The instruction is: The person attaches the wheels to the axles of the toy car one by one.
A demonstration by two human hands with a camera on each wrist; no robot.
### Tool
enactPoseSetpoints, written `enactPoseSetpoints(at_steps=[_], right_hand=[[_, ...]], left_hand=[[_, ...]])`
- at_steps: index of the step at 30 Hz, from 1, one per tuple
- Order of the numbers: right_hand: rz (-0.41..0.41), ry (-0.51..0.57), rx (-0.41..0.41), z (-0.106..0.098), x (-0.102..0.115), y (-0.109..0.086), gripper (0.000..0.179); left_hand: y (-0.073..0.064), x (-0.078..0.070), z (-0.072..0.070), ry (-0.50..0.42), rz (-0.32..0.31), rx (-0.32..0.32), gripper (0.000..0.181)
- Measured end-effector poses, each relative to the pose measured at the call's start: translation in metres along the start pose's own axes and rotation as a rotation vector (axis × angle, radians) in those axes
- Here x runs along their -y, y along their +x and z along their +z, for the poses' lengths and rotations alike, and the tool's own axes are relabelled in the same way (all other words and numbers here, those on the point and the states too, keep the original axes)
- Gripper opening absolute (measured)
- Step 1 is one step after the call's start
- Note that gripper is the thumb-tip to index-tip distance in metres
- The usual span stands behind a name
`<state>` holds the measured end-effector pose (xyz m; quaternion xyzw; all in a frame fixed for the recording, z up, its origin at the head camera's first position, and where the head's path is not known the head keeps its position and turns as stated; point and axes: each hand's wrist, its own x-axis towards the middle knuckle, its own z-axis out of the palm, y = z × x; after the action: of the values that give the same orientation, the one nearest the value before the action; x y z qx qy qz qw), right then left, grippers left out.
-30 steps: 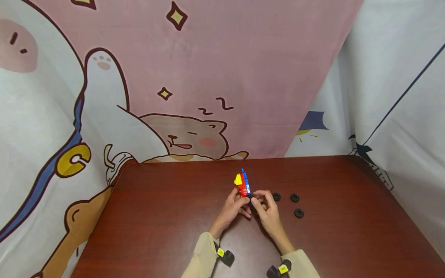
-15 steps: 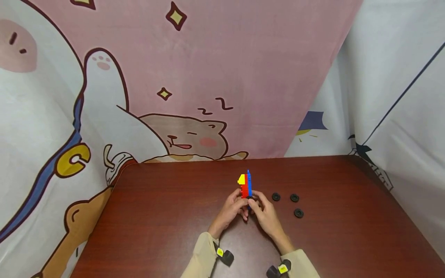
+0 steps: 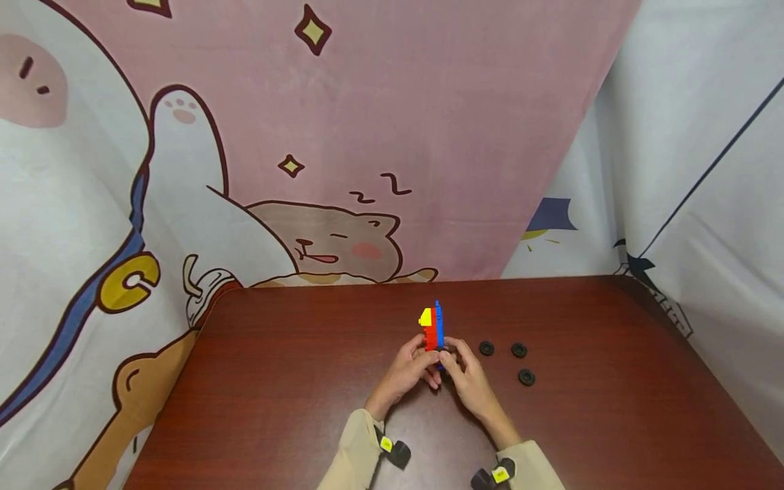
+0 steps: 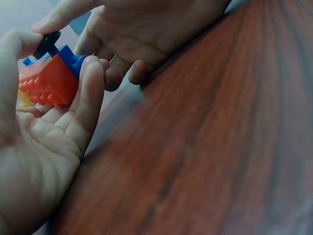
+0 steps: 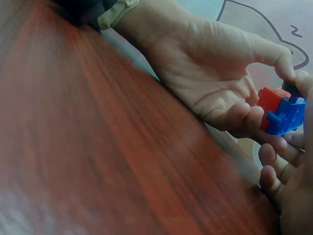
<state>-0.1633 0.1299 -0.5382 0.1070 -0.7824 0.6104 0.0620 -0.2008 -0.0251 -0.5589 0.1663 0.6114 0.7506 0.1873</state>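
Observation:
A small building-block car (image 3: 434,327) in red, blue and yellow is held up between both hands, over the wooden table. My left hand (image 3: 404,371) grips its red block (image 4: 51,81), fingers beneath and thumb on top. At the near end of the blue base (image 5: 288,117) sits a black wheel (image 4: 47,45) on a short stem. Both thumb tips meet at this wheel (image 5: 292,89). My right hand (image 3: 471,384) pinches this end, its thumb on the wheel and other fingers curled by the blue part. The hands hide part of the car's lower end.
Three loose black tyres, the left one (image 3: 486,348), the far right one (image 3: 519,350) and the near right one (image 3: 526,377), lie right of the hands on the brown table (image 3: 275,395). A printed cloth (image 3: 465,136) hangs behind the table's far edge.
The car has turned from a slight leftward lean to nearly upright and shifted slightly right. Both hands keep their hold. The three loose tyres have not moved.

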Motion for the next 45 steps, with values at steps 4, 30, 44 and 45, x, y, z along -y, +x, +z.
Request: enactPoseSetpoints(at_steps=[4,30,44,45], right_hand=[[0.039,0.008,0.024,-0.002,0.008,0.0,0.032],[0.1,0.185,-0.191,0.001,-0.025,0.005,0.025],[0.101,0.147,-0.229,-0.003,0.008,0.0,0.019],[0.103,0.14,-0.226,-0.003,0.009,0.0,0.019]], left_hand=[[0.0,0.002,-0.001,0.017,0.004,-0.004,0.035],[0.0,-0.001,0.001,0.031,-0.002,0.073,0.029],[0.0,-0.004,0.002,0.005,0.003,-0.018,0.037],[0.001,-0.005,0.002,-0.019,0.007,-0.049,0.038]])
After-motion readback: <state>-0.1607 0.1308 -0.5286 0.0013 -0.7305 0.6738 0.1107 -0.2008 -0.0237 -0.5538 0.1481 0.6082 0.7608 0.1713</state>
